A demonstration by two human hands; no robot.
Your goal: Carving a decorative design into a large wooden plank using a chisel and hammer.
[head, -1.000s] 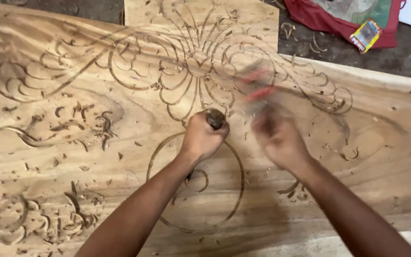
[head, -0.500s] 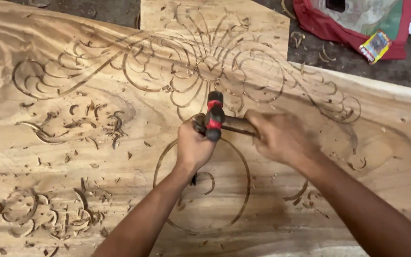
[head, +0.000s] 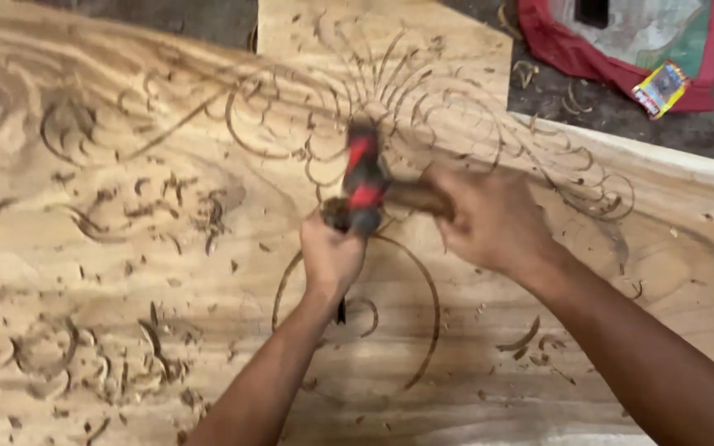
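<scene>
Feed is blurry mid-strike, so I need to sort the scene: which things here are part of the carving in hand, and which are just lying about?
In use:
left hand gripping the chisel
right hand swinging the red-and-black hammer
wooden panel with scroll carving

Lying about:
wood chips on the panel
red cloth bag
small yellow packet

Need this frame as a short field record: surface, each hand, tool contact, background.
surface: wooden panel with carved scroll and floral lines, wood chips scattered on it
left hand: left hand fisted round a chisel, blade tip down on the wood inside a carved circle
right hand: right hand gripping wooden handle of a mallet with red and black head
contact: mallet head at chisel's top end
background: red-edged cloth, small colourful packet
</scene>
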